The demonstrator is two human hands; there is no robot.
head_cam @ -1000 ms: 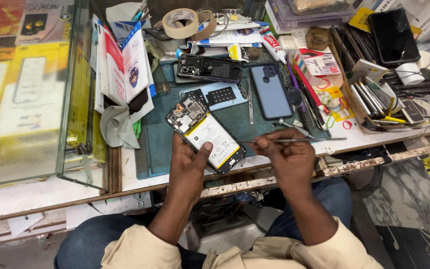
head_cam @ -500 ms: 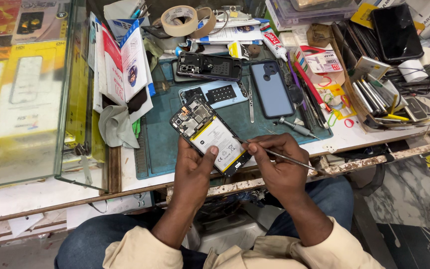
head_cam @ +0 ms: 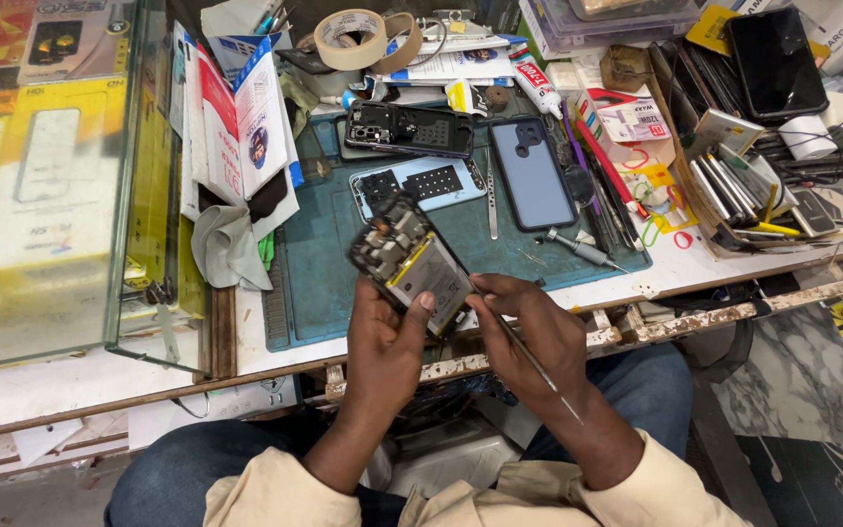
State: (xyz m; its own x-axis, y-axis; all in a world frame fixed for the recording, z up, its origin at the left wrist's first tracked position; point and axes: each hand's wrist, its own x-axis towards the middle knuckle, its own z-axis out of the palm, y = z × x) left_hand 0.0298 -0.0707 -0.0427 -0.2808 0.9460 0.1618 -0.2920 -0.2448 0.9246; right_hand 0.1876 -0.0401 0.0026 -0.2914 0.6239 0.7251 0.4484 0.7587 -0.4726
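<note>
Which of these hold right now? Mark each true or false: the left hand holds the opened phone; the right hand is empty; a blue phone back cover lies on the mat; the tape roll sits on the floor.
1. The left hand holds the opened phone. True.
2. The right hand is empty. False: it holds a thin metal tool whose tip points at the phone's edge.
3. A blue phone back cover lies on the green work mat. True.
4. The tape roll sits on the floor. False: it lies at the back of the bench.
</note>
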